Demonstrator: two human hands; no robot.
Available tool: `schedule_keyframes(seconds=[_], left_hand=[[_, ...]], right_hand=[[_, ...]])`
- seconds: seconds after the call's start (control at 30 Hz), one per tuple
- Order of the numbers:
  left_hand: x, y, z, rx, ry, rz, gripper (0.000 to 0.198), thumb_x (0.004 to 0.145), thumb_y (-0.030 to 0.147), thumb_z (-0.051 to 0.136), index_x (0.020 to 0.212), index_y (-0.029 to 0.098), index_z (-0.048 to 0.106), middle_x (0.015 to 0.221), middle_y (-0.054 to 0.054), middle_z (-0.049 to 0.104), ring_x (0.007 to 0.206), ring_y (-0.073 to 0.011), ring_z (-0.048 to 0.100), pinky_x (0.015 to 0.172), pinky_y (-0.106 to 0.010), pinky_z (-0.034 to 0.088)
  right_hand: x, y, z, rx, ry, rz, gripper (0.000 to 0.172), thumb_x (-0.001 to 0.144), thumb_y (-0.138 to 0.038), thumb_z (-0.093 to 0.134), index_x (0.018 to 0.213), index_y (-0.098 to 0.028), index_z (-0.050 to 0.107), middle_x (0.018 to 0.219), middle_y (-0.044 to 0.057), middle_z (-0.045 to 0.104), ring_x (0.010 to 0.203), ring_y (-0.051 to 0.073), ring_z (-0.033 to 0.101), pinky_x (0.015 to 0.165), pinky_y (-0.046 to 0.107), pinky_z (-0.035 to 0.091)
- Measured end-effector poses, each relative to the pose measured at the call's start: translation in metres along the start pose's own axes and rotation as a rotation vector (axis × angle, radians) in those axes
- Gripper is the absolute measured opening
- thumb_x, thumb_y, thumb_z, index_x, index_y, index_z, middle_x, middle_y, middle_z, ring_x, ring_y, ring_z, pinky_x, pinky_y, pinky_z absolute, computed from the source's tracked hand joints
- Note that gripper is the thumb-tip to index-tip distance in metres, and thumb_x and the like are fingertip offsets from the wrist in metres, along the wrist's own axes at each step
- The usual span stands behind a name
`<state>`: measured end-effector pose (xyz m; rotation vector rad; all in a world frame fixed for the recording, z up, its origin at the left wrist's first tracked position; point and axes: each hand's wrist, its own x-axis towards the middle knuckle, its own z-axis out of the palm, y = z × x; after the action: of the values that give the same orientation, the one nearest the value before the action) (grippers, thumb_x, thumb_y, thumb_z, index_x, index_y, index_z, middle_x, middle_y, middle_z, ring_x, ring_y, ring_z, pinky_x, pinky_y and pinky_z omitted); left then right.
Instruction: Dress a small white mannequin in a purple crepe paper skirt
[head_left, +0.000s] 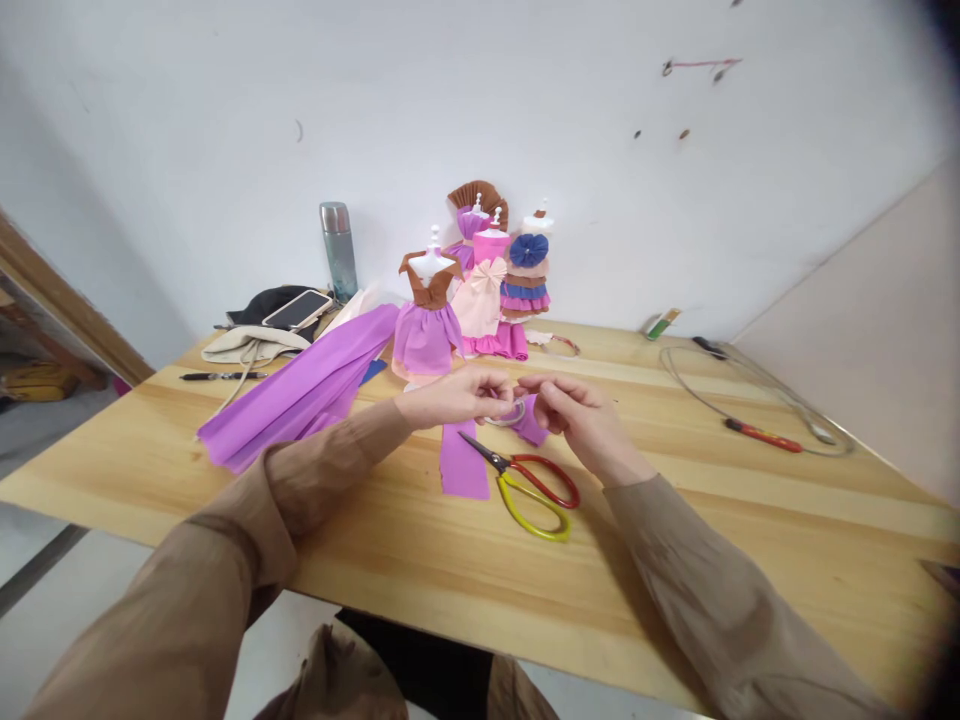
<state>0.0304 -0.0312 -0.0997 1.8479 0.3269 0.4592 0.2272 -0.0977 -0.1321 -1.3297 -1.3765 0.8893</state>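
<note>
Over the middle of the table my left hand (469, 393) and my right hand (577, 412) face each other, fingertips almost meeting. Both are closed in a pinch; whatever lies between the fingers is too small to make out. Just below the fingertips is a thin whitish ring-shaped item (511, 413), partly covered by my left hand. A purple strip of fabric or paper (465, 468) lies under the hands, and a smaller purple piece (533, 426) is beside my right fingers. Scissors (517, 470) with one red and one yellow handle rest slightly open in front of the hands.
Small dressed mannequins (429, 330) stand along the wall. A long purple sheet (300, 400) lies to the left, near a pen (223, 376), a phone (298, 309) and a flask (339, 252). On the right are a cable (667, 365) and a red tool (763, 436).
</note>
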Motion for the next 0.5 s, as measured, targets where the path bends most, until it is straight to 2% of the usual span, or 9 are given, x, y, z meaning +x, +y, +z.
schedule_keyframes(seconds=[0.13,0.3,0.4,0.5], left_hand=[[-0.003,0.005,-0.002,-0.083,-0.043,-0.049,0.026,0.083,0.034,0.065,0.071,0.016,0.05,0.07,0.002,0.051,0.06,-0.007,0.046,0.058,-0.022,0.043],[-0.006,0.009,0.002,-0.038,-0.01,-0.104,0.018,0.079,0.027,0.065,0.074,0.015,0.054,0.068,0.004,0.051,0.059,-0.0068,0.048,0.057,-0.021,0.043],[-0.006,0.01,0.008,-0.002,0.098,-0.115,0.012,0.078,0.022,0.063,0.071,0.015,0.055,0.064,0.005,0.051,0.057,-0.0065,0.045,0.054,-0.021,0.039],[-0.004,0.01,0.015,0.096,0.304,-0.112,0.014,0.076,0.018,0.064,0.064,0.014,0.057,0.06,0.005,0.052,0.057,-0.0062,0.044,0.057,-0.021,0.035]], right_hand=[[-0.009,-0.011,0.0,0.063,-0.012,0.005,0.045,0.074,-0.057,0.067,0.093,-0.016,0.07,0.054,-0.002,0.056,0.048,0.011,0.046,0.047,0.026,0.034],[-0.014,-0.015,-0.002,0.081,-0.021,0.024,0.037,0.066,-0.053,0.077,0.071,-0.02,0.062,0.053,-0.003,0.057,0.044,0.009,0.044,0.045,0.025,0.034],[-0.014,-0.018,-0.004,0.046,-0.028,0.015,0.037,0.068,-0.053,0.077,0.068,-0.021,0.06,0.051,-0.003,0.055,0.045,0.009,0.045,0.046,0.025,0.037],[-0.013,-0.018,-0.006,-0.045,-0.006,-0.035,0.038,0.072,-0.056,0.074,0.067,-0.021,0.059,0.052,-0.003,0.056,0.047,0.01,0.048,0.048,0.026,0.04]])
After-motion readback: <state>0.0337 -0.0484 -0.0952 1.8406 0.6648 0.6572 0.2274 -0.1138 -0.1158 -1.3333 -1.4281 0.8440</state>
